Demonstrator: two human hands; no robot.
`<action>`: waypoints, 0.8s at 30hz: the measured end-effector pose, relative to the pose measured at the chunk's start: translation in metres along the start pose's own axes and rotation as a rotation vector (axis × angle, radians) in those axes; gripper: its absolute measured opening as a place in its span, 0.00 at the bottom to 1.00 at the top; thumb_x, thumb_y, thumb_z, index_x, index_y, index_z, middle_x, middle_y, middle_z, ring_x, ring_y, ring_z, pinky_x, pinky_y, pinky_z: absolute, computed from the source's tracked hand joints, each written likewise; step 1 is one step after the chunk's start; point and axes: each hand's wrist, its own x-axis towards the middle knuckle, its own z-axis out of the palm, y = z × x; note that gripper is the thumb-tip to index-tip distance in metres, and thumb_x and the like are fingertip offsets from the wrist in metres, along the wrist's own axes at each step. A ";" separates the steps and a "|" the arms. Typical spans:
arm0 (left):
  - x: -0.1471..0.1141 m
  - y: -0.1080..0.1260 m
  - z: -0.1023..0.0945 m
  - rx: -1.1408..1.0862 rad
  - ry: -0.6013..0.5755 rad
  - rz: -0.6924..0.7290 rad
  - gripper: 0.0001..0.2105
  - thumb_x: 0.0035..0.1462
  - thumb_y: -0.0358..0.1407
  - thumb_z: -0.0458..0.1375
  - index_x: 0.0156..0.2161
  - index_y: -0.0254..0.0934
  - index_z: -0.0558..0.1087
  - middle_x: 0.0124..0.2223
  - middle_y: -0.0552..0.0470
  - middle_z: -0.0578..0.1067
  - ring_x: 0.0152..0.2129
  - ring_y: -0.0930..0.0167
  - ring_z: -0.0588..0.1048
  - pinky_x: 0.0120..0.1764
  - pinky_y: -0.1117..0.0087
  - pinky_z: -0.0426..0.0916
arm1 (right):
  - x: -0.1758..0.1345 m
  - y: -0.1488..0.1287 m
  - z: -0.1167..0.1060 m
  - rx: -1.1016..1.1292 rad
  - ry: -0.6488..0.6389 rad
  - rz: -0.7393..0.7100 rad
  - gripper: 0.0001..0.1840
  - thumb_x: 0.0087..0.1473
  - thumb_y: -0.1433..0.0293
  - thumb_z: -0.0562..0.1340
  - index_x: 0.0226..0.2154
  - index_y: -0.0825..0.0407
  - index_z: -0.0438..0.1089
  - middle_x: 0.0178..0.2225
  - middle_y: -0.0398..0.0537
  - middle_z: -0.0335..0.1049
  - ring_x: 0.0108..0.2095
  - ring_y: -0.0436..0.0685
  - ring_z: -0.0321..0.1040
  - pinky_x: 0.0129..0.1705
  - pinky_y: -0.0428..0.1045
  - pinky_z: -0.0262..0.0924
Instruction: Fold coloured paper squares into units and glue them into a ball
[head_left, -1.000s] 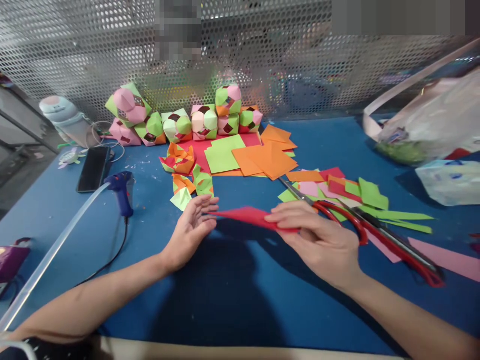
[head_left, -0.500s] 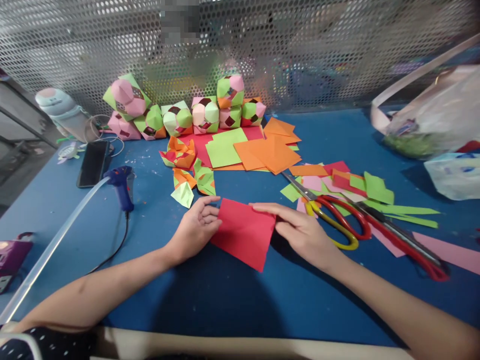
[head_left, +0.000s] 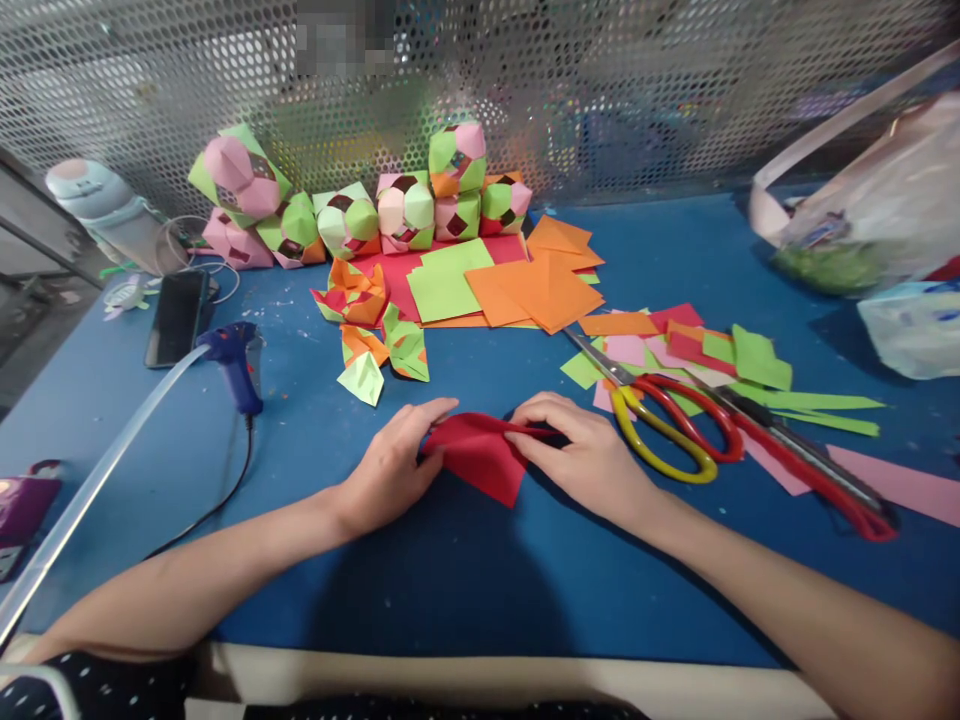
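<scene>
Left hand (head_left: 390, 470) and right hand (head_left: 585, 460) each pinch one bent red paper (head_left: 484, 462); scissors (head_left: 621, 376) lie right of it, a glue gun (head_left: 240, 378) left.

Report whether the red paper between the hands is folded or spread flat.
Bent, not spread flat: the red paper arches along its far edge between the left hand and right hand. Whether it's creased, cannot tell.

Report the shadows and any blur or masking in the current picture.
Head view: a broad dark shadow lies on the table, below the red paper in frame; head view: the bag at upper right looks soft, and a pixelated patch hides part of the mesh.
</scene>
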 end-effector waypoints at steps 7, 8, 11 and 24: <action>0.000 -0.003 0.003 0.062 -0.076 0.139 0.19 0.59 0.25 0.46 0.55 0.38 0.60 0.41 0.47 0.72 0.38 0.70 0.70 0.43 0.67 0.67 | -0.003 0.003 0.005 -0.136 -0.049 -0.079 0.09 0.55 0.73 0.59 0.41 0.50 0.65 0.36 0.49 0.71 0.38 0.57 0.66 0.39 0.54 0.59; 0.000 -0.003 0.003 0.082 -0.091 0.172 0.19 0.60 0.25 0.46 0.55 0.37 0.60 0.40 0.46 0.72 0.37 0.70 0.70 0.42 0.67 0.67 | -0.003 0.003 0.005 -0.140 -0.051 -0.086 0.11 0.55 0.73 0.59 0.43 0.50 0.65 0.36 0.49 0.72 0.38 0.57 0.66 0.40 0.53 0.59; -0.002 -0.001 0.003 0.135 -0.128 0.209 0.18 0.60 0.26 0.45 0.55 0.36 0.61 0.37 0.47 0.72 0.35 0.70 0.70 0.41 0.67 0.67 | -0.002 0.004 0.004 -0.136 -0.069 -0.167 0.07 0.55 0.76 0.57 0.36 0.50 0.67 0.33 0.47 0.73 0.35 0.56 0.67 0.38 0.53 0.56; 0.000 -0.010 -0.009 0.179 -0.080 0.179 0.13 0.57 0.25 0.48 0.47 0.33 0.67 0.33 0.47 0.72 0.32 0.69 0.68 0.37 0.68 0.66 | -0.008 0.005 -0.003 -0.345 -0.113 -0.474 0.13 0.56 0.79 0.53 0.39 0.52 0.69 0.40 0.51 0.75 0.41 0.57 0.69 0.43 0.55 0.57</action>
